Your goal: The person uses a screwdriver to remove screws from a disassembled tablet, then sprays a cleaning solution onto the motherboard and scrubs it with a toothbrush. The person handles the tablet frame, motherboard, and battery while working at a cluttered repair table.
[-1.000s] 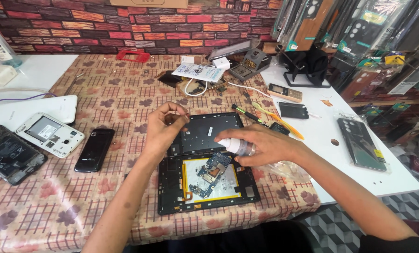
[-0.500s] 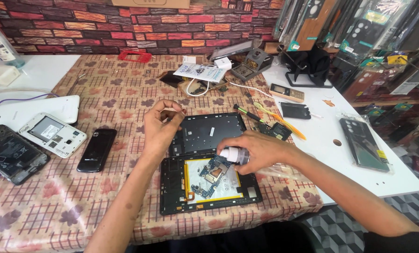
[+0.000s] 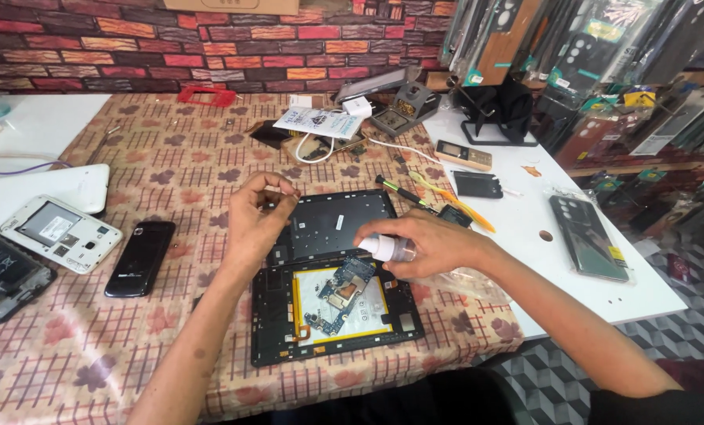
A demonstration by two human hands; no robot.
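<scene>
An opened black tablet frame lies on the patterned tablecloth before me, with a blue circuit board on its white and yellow inside. A second black panel lies just behind it. My right hand grips a small clear bottle with a white cap, tilted leftward over the circuit board. My left hand hovers over the panel's left edge with fingers pinched together; whether it holds something small I cannot tell.
A black phone, a white opened phone and another dismantled phone lie at left. Screwdrivers, a dark phone, a small handset, cables and a soldering station sit behind and right. The white table edge drops off at right.
My right hand has moved the bottle slightly left and down toward the circuit board. My left hand has stayed pinched near the panel's left edge.
</scene>
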